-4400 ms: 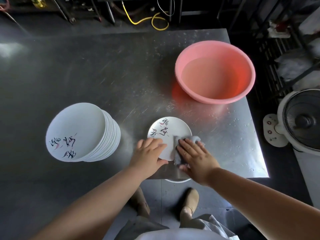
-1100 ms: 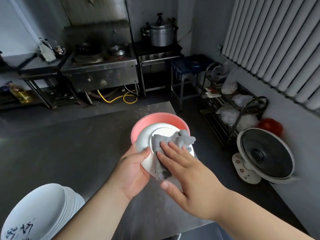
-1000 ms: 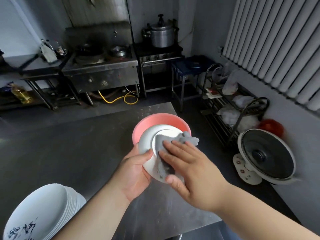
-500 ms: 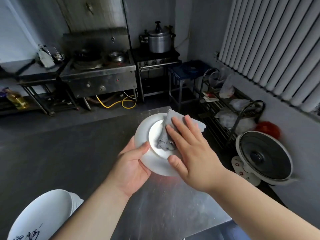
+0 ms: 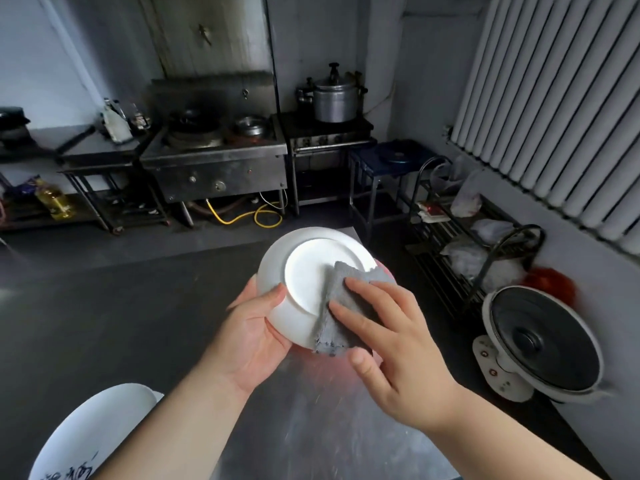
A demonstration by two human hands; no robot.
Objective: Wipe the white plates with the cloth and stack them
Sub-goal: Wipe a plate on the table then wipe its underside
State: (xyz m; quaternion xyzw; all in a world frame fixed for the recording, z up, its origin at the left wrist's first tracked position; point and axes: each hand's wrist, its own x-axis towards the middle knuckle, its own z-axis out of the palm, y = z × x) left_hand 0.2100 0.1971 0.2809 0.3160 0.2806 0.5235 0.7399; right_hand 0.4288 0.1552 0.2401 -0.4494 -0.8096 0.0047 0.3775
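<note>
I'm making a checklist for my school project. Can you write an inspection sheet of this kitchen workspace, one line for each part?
Surface: steel table, dull and scuffed, wet-looking near the front.
Job's things: white plate held up with its underside facing the camera; grey cloth pressed against it; stack of plates at lower left.
Clutter: pink basin, mostly hidden behind the plate.
Hands: left hand grips the plate's edge; right hand presses the cloth with straight fingers.
Cables: yellow hose coiled on the floor under the stove.
Surroundings: stove, pressure cooker, fan, wire rack.
</note>
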